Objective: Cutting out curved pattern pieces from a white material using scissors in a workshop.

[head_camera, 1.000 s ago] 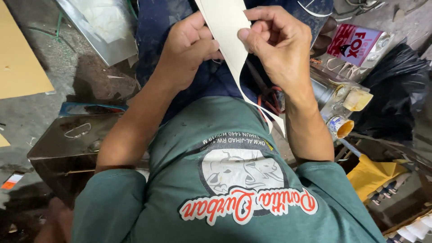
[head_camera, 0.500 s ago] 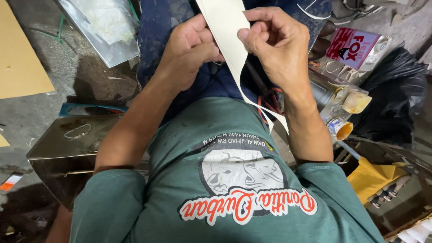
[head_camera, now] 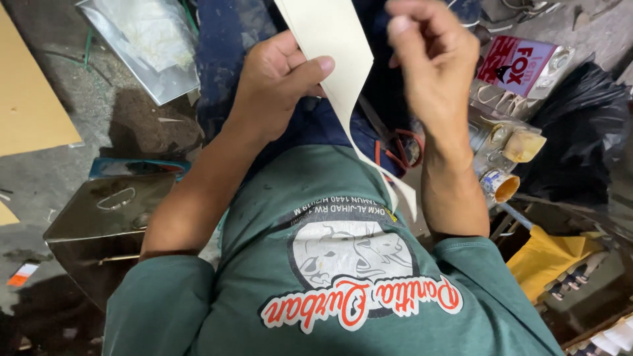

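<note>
Since the earlier frame, your right hand (head_camera: 432, 62) has let go of the cream strip (head_camera: 333, 46) and lifted clear of it; a moment ago both hands pinched the strip together. Your right hand now hovers just beside the strip's right edge, fingers (head_camera: 402, 26) loosely bunched and closed on nothing. Your left hand (head_camera: 280, 79) is clamped on the strip, thumb pressed across its front face and the other fingers curled behind it. From that grip the strip rises out of the top of the view and, below, narrows to a thin tail that curves down across your lap to end near your right forearm, over the green shirt (head_camera: 343, 277).

Under the hands lie your dark blue trousers (head_camera: 227, 59), with red-handled scissors (head_camera: 399, 148) resting on the lap just beside the strip's tail. To your right stand a red and white box (head_camera: 521, 66), small glue pots (head_camera: 504, 165), a black plastic bag (head_camera: 580, 132) and a yellow cloth (head_camera: 547, 257). To your left sit a shiny metal box (head_camera: 105, 224) with a wire handle, a clear plastic bag (head_camera: 148, 46) on a metal sheet, and a brown board (head_camera: 30, 99) on the concrete floor (head_camera: 39, 178).
</note>
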